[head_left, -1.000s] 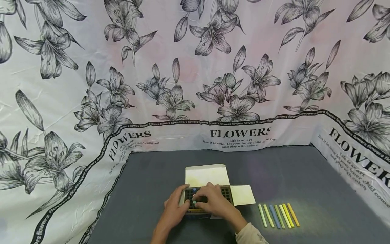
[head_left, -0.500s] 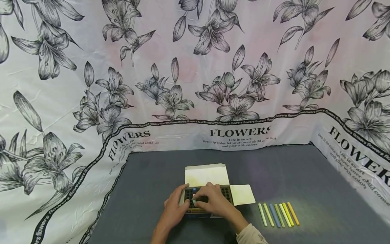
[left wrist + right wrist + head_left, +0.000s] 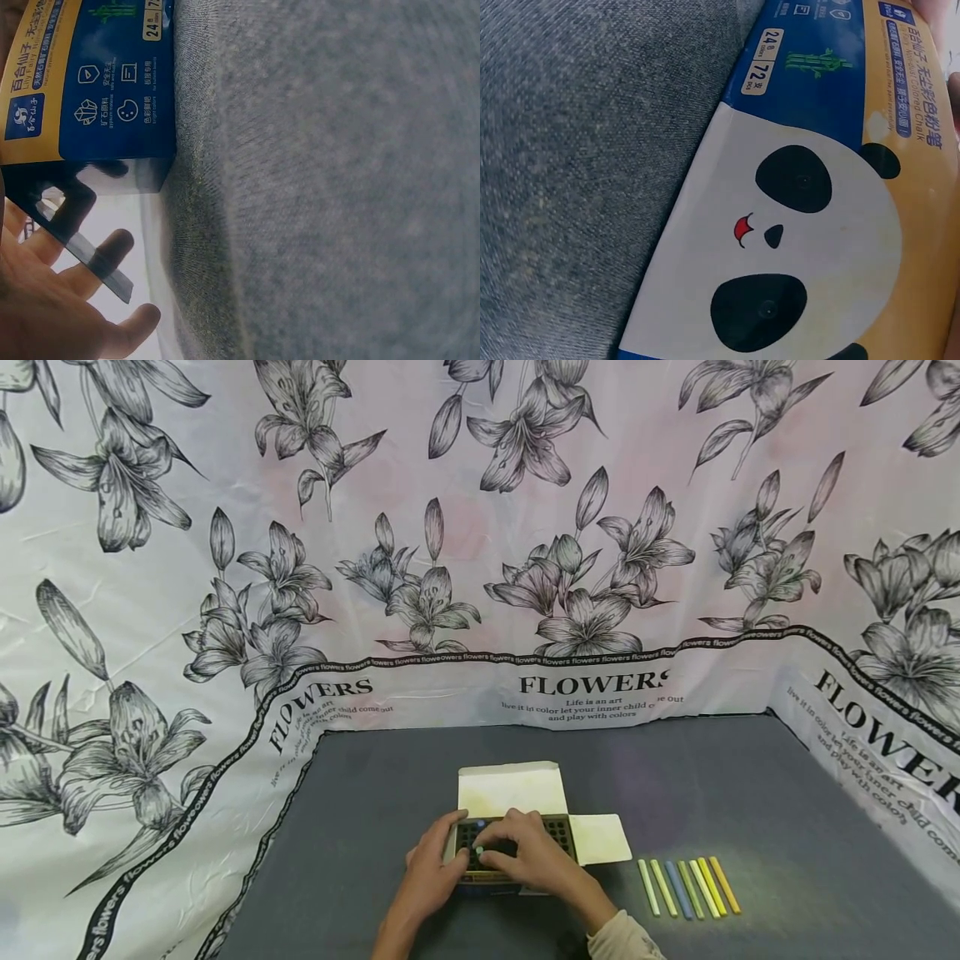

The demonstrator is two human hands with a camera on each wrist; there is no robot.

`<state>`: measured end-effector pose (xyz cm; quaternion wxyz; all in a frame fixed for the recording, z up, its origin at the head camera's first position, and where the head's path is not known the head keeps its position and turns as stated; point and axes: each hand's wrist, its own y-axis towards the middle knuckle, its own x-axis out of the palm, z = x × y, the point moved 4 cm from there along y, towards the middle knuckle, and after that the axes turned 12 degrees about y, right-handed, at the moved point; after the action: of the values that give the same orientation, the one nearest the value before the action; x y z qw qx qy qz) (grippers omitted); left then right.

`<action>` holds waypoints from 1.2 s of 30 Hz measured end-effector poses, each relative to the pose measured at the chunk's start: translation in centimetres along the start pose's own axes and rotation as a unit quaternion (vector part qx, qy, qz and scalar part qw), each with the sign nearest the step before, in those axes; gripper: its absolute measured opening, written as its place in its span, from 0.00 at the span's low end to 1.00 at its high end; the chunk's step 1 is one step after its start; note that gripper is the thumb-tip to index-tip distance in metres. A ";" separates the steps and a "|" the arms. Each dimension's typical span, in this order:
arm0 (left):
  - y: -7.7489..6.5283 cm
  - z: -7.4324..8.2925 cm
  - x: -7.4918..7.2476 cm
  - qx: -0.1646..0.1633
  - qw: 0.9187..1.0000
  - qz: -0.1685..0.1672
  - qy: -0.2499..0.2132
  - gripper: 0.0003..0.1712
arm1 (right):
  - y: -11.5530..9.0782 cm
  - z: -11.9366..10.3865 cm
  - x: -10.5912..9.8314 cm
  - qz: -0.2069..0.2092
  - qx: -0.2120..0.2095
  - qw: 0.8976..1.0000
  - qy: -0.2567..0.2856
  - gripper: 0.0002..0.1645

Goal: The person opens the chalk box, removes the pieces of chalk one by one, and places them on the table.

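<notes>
A chalk box (image 3: 491,878) with a dark, holed insert stands with its lid up on the table. In the right wrist view its front (image 3: 817,232) carries a panda print. My left hand (image 3: 427,870) holds the box's left end, thumb at the front rim and a finger at the back corner. In the left wrist view, fingers of the left hand (image 3: 67,300) spread beside a side flap (image 3: 101,270). My right hand (image 3: 528,852) reaches over the insert and pinches a pale green chalk (image 3: 479,851) between thumb and finger. A blue chalk (image 3: 481,823) stands behind it.
The lid (image 3: 512,789) stands raised at the back, and a side flap (image 3: 600,838) juts right. Several chalk sticks lie in a row on the grey table (image 3: 360,793), from pale ones to a blue chalk (image 3: 678,890) and an orange chalk (image 3: 725,885). A flower-printed cloth (image 3: 450,693) surrounds the table.
</notes>
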<state>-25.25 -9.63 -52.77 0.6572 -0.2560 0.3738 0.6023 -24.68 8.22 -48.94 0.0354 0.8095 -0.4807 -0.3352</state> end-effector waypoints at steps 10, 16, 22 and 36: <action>-0.1 0.1 -0.1 0.001 1.000 -0.002 -0.004 0.30 | -0.1 -0.8 -0.5 0.046 -0.042 0.998 -0.008 0.13; 0.0 0.1 -0.1 0.002 1.000 0.003 0.006 0.30 | -0.1 -1.6 -1.2 0.094 -0.074 0.993 -0.017 0.12; 0.1 0.3 -0.2 0.006 1.000 0.009 0.013 0.30 | -0.1 -2.1 -2.7 0.132 -0.099 0.986 -0.012 0.11; 0.1 0.2 0.0 -0.007 1.000 -0.009 -0.007 0.31 | -1.3 -2.5 -6.5 0.213 -0.081 0.974 -0.008 0.15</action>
<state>-25.28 -9.43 -52.62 0.6638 -0.2596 0.3625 0.6005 -24.26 13.45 -44.21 0.1679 0.6800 -0.6137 -0.3645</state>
